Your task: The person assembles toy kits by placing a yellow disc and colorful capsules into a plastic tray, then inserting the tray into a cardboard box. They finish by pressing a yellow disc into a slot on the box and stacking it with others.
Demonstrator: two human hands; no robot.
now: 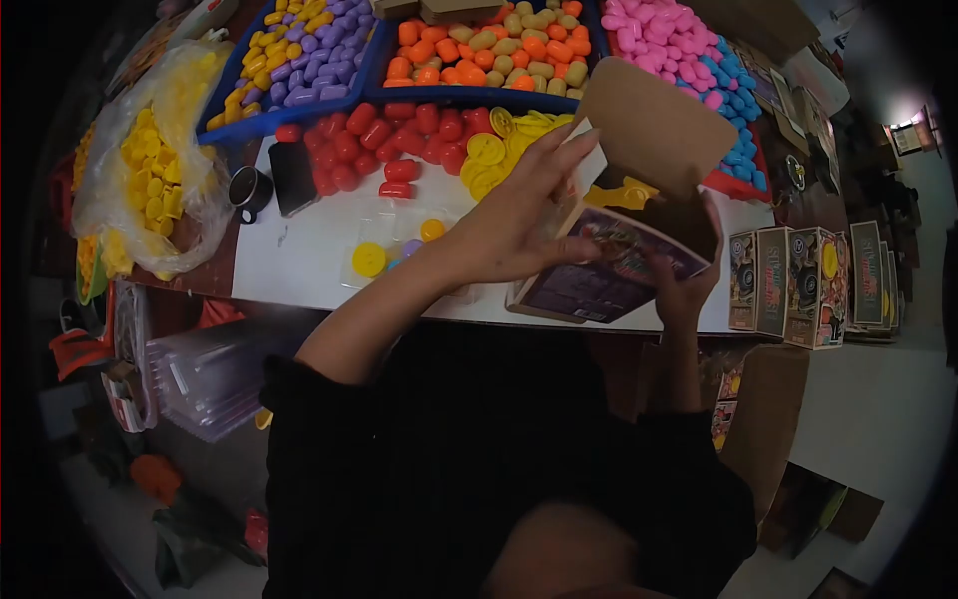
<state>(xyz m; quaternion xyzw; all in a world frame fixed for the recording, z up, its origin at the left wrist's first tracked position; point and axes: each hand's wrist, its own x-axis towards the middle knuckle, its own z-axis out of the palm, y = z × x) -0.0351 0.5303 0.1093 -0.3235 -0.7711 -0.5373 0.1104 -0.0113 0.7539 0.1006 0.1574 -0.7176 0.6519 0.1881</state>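
Note:
A printed cardboard box (609, 275) is tilted over the table's front edge, its brown lid flap (654, 120) raised. Inside its opening a yellow plastic piece (624, 194) shows; the deeper inside is dark. My left hand (514, 220) grips the box's left side, thumb on the printed face and fingers up by the side flap. Round the lower right side my right hand (689, 285) is closed, its fingers partly hidden by the box. Left of the box, a clear plastic tray (349, 268) holds several coloured pieces, among them a yellow disc (369, 260).
Red capsules (399, 172) and yellow discs (486, 150) lie on the white table (269, 262). Behind stand blue trays (374, 85) of coloured capsules. A black cup (249, 192), a phone (292, 178) and a plastic bag (205, 170) are left; printed boxes (813, 285) stand right.

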